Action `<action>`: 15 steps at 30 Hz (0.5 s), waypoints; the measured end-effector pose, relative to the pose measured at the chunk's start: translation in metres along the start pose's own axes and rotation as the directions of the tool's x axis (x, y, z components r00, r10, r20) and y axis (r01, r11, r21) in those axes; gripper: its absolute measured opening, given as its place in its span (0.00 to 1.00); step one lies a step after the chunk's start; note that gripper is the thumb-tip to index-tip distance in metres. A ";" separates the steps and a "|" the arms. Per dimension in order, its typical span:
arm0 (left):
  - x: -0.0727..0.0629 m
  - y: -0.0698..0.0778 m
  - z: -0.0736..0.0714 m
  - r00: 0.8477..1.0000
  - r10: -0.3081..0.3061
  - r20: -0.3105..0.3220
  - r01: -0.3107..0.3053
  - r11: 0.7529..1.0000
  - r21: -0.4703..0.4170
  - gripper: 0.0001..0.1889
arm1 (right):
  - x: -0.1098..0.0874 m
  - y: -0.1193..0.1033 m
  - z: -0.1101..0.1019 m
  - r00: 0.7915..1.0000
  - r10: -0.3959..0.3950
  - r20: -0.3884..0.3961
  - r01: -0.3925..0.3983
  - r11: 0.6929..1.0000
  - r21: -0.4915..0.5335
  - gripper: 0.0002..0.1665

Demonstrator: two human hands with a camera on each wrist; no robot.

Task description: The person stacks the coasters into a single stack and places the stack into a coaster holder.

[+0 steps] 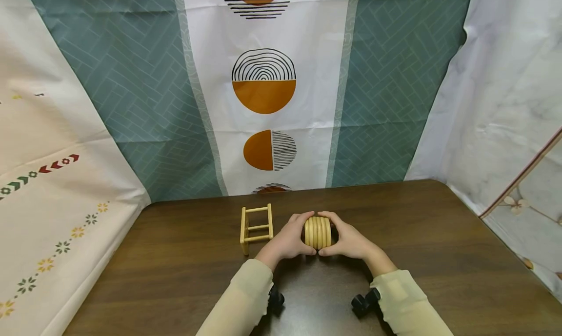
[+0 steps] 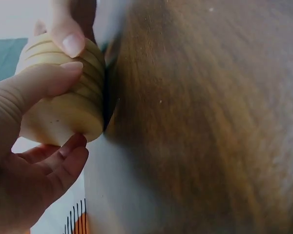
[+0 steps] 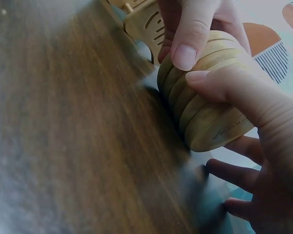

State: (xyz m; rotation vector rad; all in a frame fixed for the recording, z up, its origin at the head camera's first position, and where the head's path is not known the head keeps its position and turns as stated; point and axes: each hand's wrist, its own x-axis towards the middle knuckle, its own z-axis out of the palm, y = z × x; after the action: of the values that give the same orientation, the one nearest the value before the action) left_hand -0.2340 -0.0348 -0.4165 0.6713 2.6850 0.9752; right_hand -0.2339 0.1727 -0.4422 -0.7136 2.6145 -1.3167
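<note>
A row of several round wooden coasters [image 1: 318,232] stands on edge, pressed together, at the middle of the table. My left hand [image 1: 295,236] grips its left end and my right hand [image 1: 347,236] its right end, thumbs on the near side. In the left wrist view the left thumb [image 2: 49,80] lies across the coaster edges, close to the other thumb. Faint marks show on the end coaster's face in the right wrist view, below the right thumb [image 3: 224,87]. Just left of my left hand is a small wooden rack [image 1: 256,225] with slotted end panels and crossbars.
The brown wooden table [image 1: 184,272] reaches back to a patterned cloth [image 1: 281,97]. Light cloths hang along the left and right sides. Black wrist cameras [image 1: 366,302] sit under both cuffs, just above the tabletop.
</note>
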 end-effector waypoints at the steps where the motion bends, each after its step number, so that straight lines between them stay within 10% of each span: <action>1: 0.001 0.001 0.001 1.000 0.000 0.006 0.000 1.000 0.022 0.51 | 0.000 0.000 0.000 1.000 -0.002 0.000 0.002 1.000 -0.001 0.55; 15: 0.002 0.007 -0.004 0.999 0.053 -0.002 -0.052 0.987 0.153 0.47 | 0.001 -0.008 -0.005 1.000 -0.026 -0.004 0.026 0.999 -0.026 0.50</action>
State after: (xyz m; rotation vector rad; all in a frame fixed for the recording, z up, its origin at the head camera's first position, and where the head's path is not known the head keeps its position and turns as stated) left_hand -0.2342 -0.0314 -0.4086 0.7738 2.7816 0.7904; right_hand -0.2340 0.1715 -0.4328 -0.7516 2.6386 -1.2951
